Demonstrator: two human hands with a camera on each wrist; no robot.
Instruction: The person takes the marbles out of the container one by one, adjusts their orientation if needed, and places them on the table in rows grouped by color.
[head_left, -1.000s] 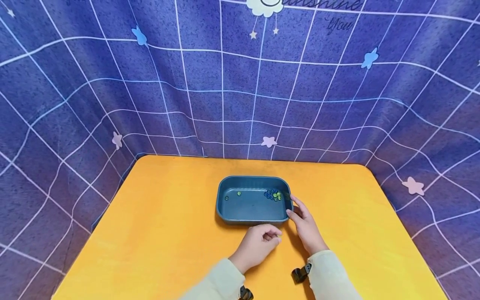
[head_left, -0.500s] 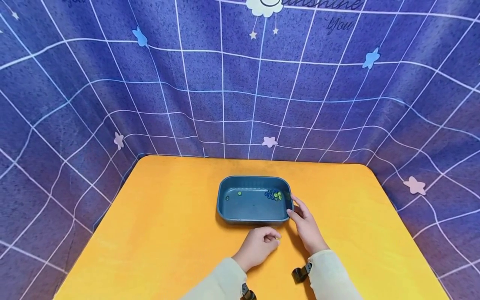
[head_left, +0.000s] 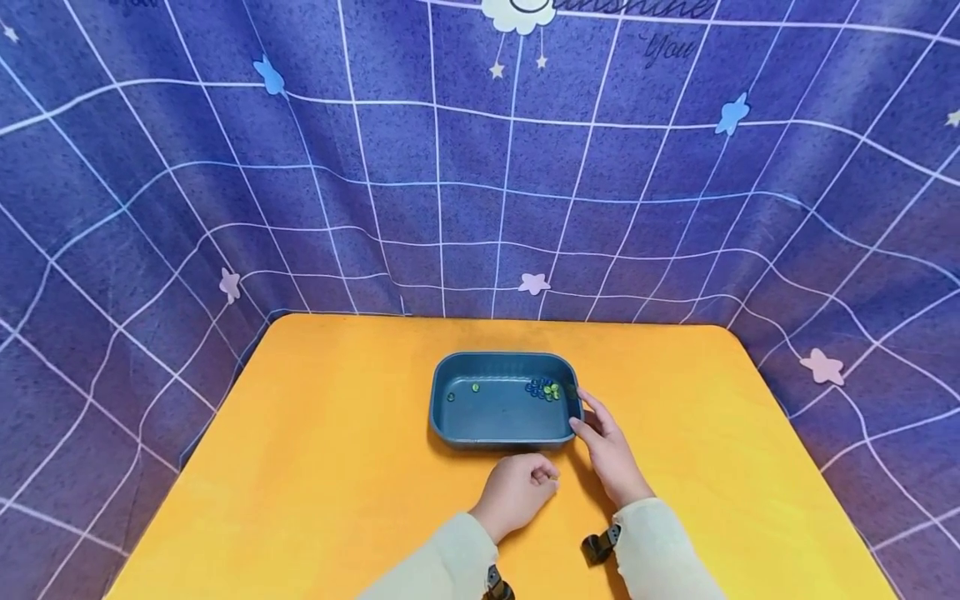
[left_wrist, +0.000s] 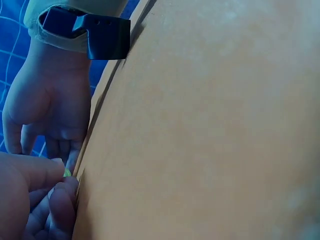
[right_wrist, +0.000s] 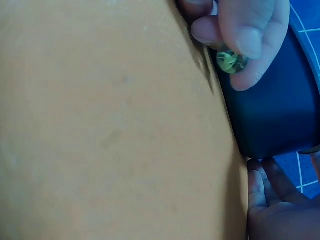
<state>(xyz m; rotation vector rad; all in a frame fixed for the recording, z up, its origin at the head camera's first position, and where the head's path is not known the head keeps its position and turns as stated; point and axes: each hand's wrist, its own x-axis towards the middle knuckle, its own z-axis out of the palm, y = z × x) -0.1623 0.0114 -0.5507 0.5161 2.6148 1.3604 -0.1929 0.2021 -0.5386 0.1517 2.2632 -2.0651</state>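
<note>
In the head view my left hand [head_left: 519, 492] is low over the table just in front of a dark blue tray [head_left: 501, 440]. Its thumb and forefinger pinch a clear glass marble [right_wrist: 232, 61] with a yellow-green swirl, plainest in the right wrist view. My right hand [head_left: 613, 454] holds the tray at its right end, thumb on the rim near the front corner and fingers along the outer side. Inside the tray, a cluster of dark blue marbles [head_left: 537, 388] and several green marbles [head_left: 552, 391] sits at the right. A green marble [head_left: 476, 387] and a darker marble [head_left: 451, 397] lie at the left.
The tray stands on a table with a yellow-orange cover [head_left: 337, 433]. A blue curtain [head_left: 390, 208] with a white grid and stars hangs behind and along both sides. A black wrist camera [head_left: 600, 546] sticks out below the right sleeve.
Both hands keep their places almost unchanged, the left one still pinching its marble and the right one on the tray. The head view has shifted slightly.
</note>
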